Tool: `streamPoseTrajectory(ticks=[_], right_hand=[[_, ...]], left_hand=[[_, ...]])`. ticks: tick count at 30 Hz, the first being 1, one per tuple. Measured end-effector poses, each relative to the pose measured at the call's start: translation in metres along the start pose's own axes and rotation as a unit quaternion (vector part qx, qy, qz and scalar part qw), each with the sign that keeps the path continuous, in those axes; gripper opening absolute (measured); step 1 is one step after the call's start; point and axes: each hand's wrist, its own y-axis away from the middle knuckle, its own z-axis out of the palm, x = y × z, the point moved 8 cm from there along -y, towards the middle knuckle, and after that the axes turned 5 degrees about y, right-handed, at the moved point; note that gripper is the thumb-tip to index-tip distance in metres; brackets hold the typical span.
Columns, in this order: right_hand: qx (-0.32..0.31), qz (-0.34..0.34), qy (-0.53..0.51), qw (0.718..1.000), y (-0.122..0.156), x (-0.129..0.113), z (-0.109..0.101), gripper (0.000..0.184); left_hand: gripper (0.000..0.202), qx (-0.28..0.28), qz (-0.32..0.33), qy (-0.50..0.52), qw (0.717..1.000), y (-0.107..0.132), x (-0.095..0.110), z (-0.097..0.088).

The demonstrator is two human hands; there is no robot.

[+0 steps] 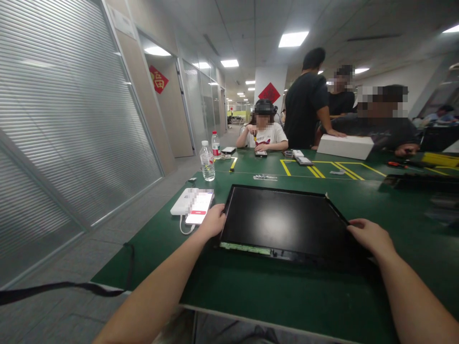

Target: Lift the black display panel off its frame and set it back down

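A black flat display panel with a thin dark frame lies before me, a green circuit strip showing along its near edge. My left hand grips the panel's left side, its fingers partly hidden behind the frame. On the opposite side, my right hand is closed on the right edge, thumb on top. Just left of my left hand are a lit phone and a white box-shaped device with a white cable.
The panel is over a green table marked with yellow tape. Two bottles, one clear and one red-capped, stand beyond the phone. Several people are across the table, one touching a white box. A black strap hangs at the left.
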Motion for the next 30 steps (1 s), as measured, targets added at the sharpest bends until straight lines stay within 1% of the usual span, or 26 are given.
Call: streamPoseTrajectory(ticks=[1, 3, 5, 7, 10, 11, 13, 16, 19, 22, 24, 28, 30], right_hand=[[0.005, 0.003, 0.001, 1.0, -0.001, 0.001, -0.001, 0.038], [0.013, 0.01, -0.007, 1.0, -0.002, 0.003, -0.004, 0.036], [0.019, 0.016, -0.016, 1.0, -0.002, 0.005, -0.005, 0.035], [0.02, 0.02, -0.017, 0.999, -0.001, 0.005, -0.005, 0.035], [0.012, 0.02, -0.019, 1.0, 0.0, 0.004, -0.003, 0.037], [0.01, 0.02, -0.021, 1.0, 0.001, 0.003, -0.003, 0.038], [0.008, 0.021, -0.025, 0.999, 0.003, 0.002, -0.003, 0.039], [0.009, 0.022, -0.021, 0.999, 0.005, 0.0, -0.004, 0.037], [0.013, 0.02, -0.019, 1.0, 0.006, -0.002, -0.005, 0.036], [0.011, 0.023, -0.015, 1.0, 0.006, -0.001, -0.005, 0.036], [0.005, 0.022, -0.009, 1.0, 0.005, -0.001, -0.004, 0.038], [-0.013, 0.016, 0.006, 1.0, 0.005, -0.001, -0.004, 0.042], [-0.022, 0.02, 0.013, 0.999, 0.006, -0.002, -0.005, 0.043]], left_hand=[[0.038, 0.005, -0.019, 0.069, 0.997, 0.001, 0.0, -0.002], [0.035, 0.015, -0.068, 0.187, 0.98, 0.005, -0.002, -0.004], [0.037, 0.031, -0.123, 0.283, 0.951, 0.009, -0.005, -0.004], [0.042, 0.037, -0.176, 0.365, 0.914, 0.014, -0.008, 0.0], [0.052, 0.043, -0.239, 0.448, 0.86, 0.019, -0.01, 0.007], [0.054, 0.046, -0.253, 0.465, 0.847, 0.02, -0.01, 0.008], [0.056, 0.055, -0.271, 0.485, 0.83, 0.021, -0.01, 0.009], [0.056, 0.066, -0.281, 0.497, 0.819, 0.022, -0.008, 0.01], [0.058, 0.065, -0.287, 0.514, 0.806, 0.021, -0.008, 0.013], [0.058, 0.057, -0.285, 0.534, 0.794, 0.02, -0.01, 0.017], [0.062, 0.044, -0.282, 0.544, 0.789, 0.019, -0.011, 0.02], [0.08, 0.029, -0.27, 0.542, 0.796, 0.02, -0.009, 0.021], [0.083, 0.015, -0.265, 0.538, 0.8, 0.021, -0.007, 0.022]])
